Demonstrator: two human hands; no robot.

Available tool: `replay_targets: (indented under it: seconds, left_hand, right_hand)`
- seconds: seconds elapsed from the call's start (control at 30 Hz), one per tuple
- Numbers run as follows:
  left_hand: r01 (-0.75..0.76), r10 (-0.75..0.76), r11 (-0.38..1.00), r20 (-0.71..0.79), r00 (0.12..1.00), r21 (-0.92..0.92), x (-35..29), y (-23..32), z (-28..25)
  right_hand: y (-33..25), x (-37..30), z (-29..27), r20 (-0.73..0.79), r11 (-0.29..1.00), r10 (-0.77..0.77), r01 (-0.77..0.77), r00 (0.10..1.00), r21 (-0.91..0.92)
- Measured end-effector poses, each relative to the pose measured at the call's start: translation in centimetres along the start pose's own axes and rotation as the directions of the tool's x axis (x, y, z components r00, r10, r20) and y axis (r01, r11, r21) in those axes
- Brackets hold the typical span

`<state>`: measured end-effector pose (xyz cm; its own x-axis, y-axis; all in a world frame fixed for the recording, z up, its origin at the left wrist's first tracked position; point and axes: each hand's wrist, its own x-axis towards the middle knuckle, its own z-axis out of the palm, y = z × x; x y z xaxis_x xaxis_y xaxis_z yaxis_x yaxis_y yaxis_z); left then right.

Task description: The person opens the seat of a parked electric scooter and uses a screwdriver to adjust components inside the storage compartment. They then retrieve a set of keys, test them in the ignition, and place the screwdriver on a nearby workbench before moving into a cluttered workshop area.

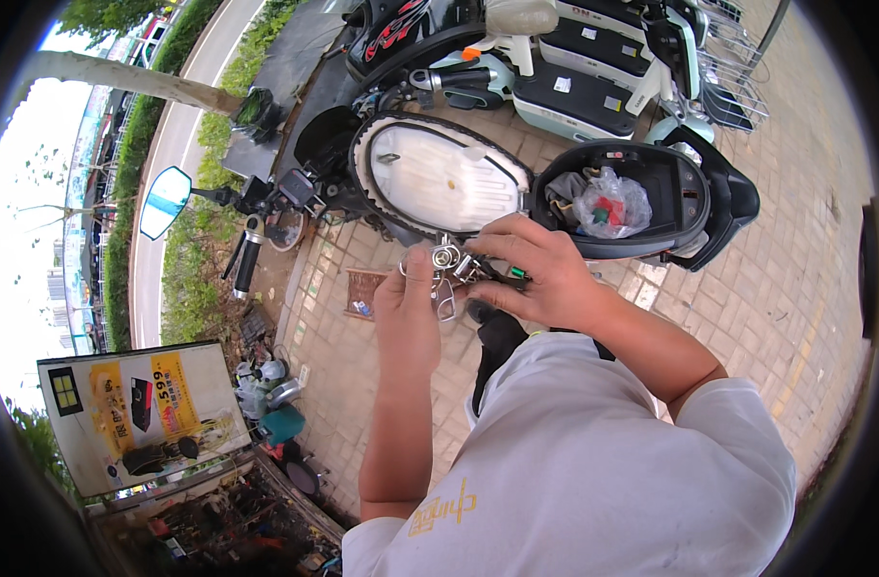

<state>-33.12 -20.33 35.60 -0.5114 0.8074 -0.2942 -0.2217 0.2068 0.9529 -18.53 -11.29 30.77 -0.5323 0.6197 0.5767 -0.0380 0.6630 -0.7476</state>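
In front of my chest, both hands are closed on a bunch of keys (446, 258) with shiny metal rings. My left hand (409, 293) pinches the ring side between thumb and fingers. Dark pieces with a small green part stick out by my right hand (550, 274), whose fingers curl around the other side. Exactly which key each hand grips is hidden. Just beyond lies a scooter with its seat (439, 178) tipped up, the pale underside showing. Its dark storage compartment (685, 207) stands open and holds a clear plastic bag (620, 207) with red and green things inside.
Other parked scooters (574, 101) stand beyond this one. The scooter's handlebar grip (248, 264) and mirror (165, 202) reach out to the left. At lower left is an open box (218, 519) of jumbled tools and parts, with a raised white lid (79, 423). Brick paving (363, 413) lies underfoot.
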Motion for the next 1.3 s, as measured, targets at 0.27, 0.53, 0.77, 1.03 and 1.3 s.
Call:
replay_targets:
  seconds: [0.27,0.53,0.77,1.03,1.3]
  left_hand:
    - [-0.073,0.093,0.923,-0.036,0.995,0.378,0.1,0.1,-2.8]
    - [-0.155,0.163,0.983,-0.082,0.983,0.098,0.4,0.0,-9.4]
    - [-0.231,0.235,0.929,0.023,0.972,0.29,2.7,-1.9,-14.8]
    - [-0.084,0.053,0.941,-0.102,0.993,-0.327,5.1,-2.9,-21.1]
    - [-0.001,0.099,0.683,0.092,0.991,-0.731,8.7,-2.8,-25.8]
  right_hand:
    - [0.2,1.4,4.4,0.035,0.998,0.015,-0.017,0.999,0.052]
    - [0.1,3.2,8.4,0.487,0.524,0.38,-0.617,0.786,0.587]
    - [0.2,4.9,14.8,0.682,0.347,0.411,-0.796,0.605,0.497]
    - [2.8,5.1,21.3,0.521,0.613,0.5,-0.708,0.692,0.351]
    - [2.1,5.2,24.4,0.51,0.535,0.637,-0.808,0.578,0.248]
